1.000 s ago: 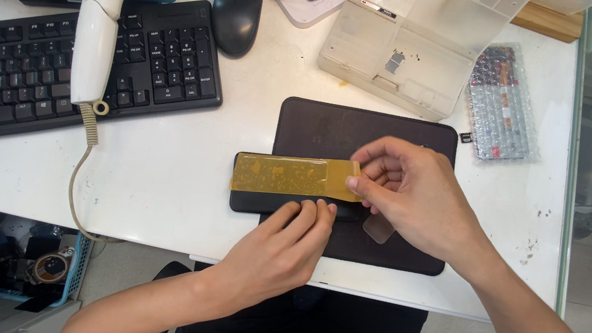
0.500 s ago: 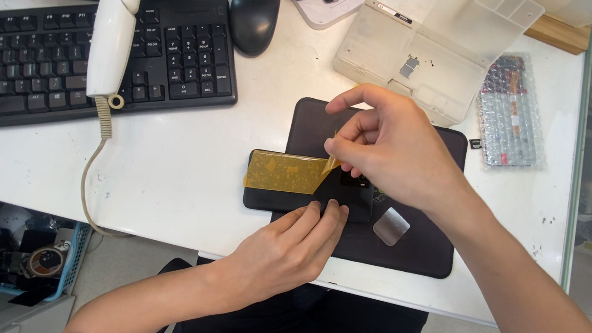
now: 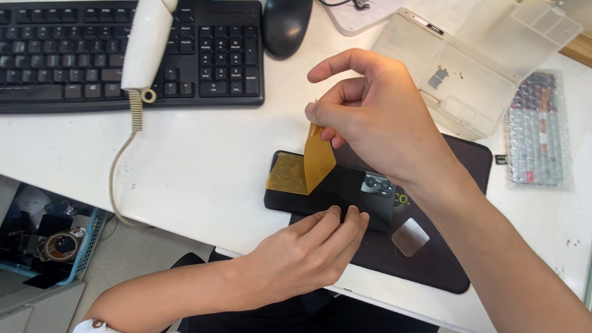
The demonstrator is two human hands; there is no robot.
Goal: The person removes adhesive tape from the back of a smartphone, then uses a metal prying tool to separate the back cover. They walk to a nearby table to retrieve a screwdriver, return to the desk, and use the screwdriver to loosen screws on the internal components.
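Phone repair desk: white worktop, keyboard, hair dryer, parts organiser box, dark work mat.

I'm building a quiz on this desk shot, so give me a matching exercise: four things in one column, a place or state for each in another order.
Things:
1. gold-coloured film
2. black slab phone
3. white hair dryer
4. black computer mouse

States:
A. lies across the keyboard
B. pinched by the right hand, half peeled
C. pressed down by the left hand
D. sits beside the keyboard's end

Pairs: 1-B, 2-C, 3-A, 4-D
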